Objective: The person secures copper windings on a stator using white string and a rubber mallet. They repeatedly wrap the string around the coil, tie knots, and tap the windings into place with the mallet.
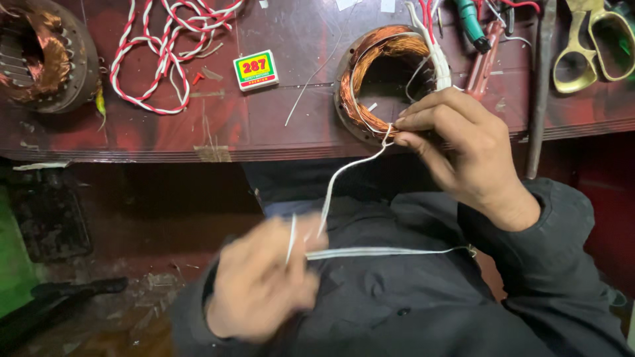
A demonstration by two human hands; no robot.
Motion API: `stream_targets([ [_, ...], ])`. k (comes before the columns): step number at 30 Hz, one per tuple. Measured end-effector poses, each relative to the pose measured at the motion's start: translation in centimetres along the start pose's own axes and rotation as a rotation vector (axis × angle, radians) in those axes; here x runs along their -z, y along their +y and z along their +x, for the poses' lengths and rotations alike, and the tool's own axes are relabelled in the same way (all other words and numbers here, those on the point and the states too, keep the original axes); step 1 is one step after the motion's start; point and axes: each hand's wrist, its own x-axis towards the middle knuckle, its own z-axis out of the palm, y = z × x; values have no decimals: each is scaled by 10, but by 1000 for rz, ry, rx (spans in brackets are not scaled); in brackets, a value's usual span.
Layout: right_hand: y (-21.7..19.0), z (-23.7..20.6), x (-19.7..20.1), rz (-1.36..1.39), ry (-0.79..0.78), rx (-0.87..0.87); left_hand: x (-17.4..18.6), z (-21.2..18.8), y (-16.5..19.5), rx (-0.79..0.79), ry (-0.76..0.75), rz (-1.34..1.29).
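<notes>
A round motor stator (380, 73) with copper windings lies on the dark red workbench (264, 132) near its front edge. My right hand (456, 149) rests against the stator's near rim and pinches a white lacing cord (344, 173) where it meets the copper coil. The cord runs down and left to my left hand (264, 281), which is blurred, held low over my lap, and closed on the cord's loose lengths. Another strand runs right from that hand across my dark jacket.
A second stator (40, 56) sits at the bench's far left. Twisted red-and-white wire (159, 53), a small green-and-yellow box (255, 70), a red-handled tool (483, 59), a green-handled tool (471, 23) and yellow-handled scissors (589, 46) lie on the bench. Dark floor clutter lies lower left.
</notes>
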Motion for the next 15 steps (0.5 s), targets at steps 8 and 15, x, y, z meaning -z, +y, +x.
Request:
stream_targets([
  [8, 0, 0, -3, -56, 20, 27, -36, 26, -25, 227, -336, 398],
  [15, -4, 5, -3, -172, 48, 134, -33, 90, -52, -184, -11, -323],
])
